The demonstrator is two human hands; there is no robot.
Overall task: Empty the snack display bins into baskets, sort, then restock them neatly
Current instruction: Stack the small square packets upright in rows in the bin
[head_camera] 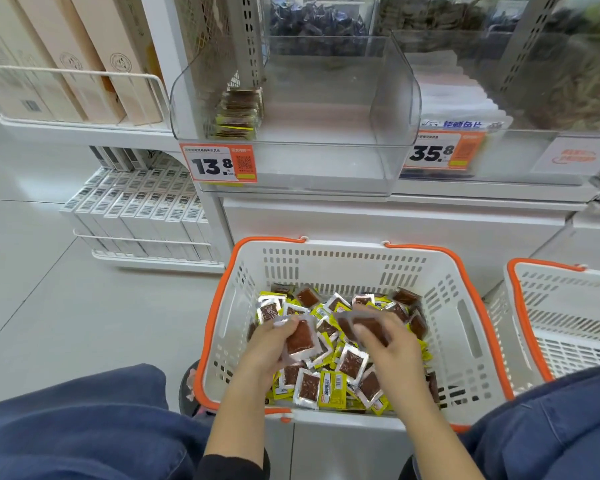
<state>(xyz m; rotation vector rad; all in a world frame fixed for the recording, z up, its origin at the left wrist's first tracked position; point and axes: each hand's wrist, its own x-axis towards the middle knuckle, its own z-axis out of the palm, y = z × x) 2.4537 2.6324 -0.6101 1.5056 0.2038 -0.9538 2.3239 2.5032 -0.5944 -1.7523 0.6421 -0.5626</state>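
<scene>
Two hands inside white plastic basket with orange rim [471, 327], over heap of small yellow-and-clear snack packets [329, 382]. Left hand [271, 344] grips one brown-filled clear packet [300, 337], fingers curled round its edge. Right hand [383, 341] pinches second brown packet [364, 323] just beside it. Clear acrylic display bin [392, 98] on shelf above, short stack of same packets [238, 114] at its left wall. Second white basket [568, 306] at right.
</scene>
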